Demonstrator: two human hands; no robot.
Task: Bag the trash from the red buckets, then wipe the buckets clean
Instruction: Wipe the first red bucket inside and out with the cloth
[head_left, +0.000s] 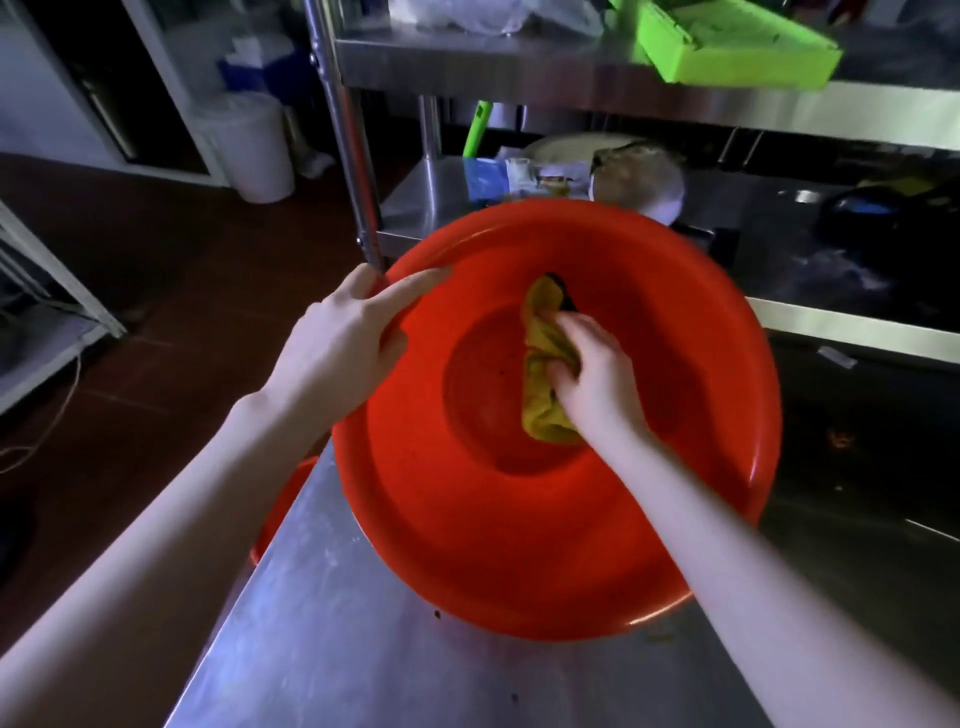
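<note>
On the steel bench (332, 649), the red bucket (597, 519) sits tipped toward the viewer. The left hand (343, 338) clamps its rim at ten o'clock. The right hand (597, 379), nearer the bucket's floor, has its grip bunched around the yellow cloth (540, 358), whose long axis runs twelve to six.

Bucket on the table in front of you, shelving behind it.
The round red plastic bucket (519, 519) rests at the far end of the stainless steel table (363, 649), mouth tipped toward you. Your left hand (343, 332) grips its left rim. Your right hand (597, 379) is inside, holding the crumpled yellow cloth (540, 364) against the bottom. A second red plastic bucket (283, 504) sits lower, past the table's left edge. Behind is the steel shelf rack (571, 67), with the bright green plastic tray (727, 47) on its upper shelf. The white lidded plastic bin (249, 145) is on the floor, far left.
</note>
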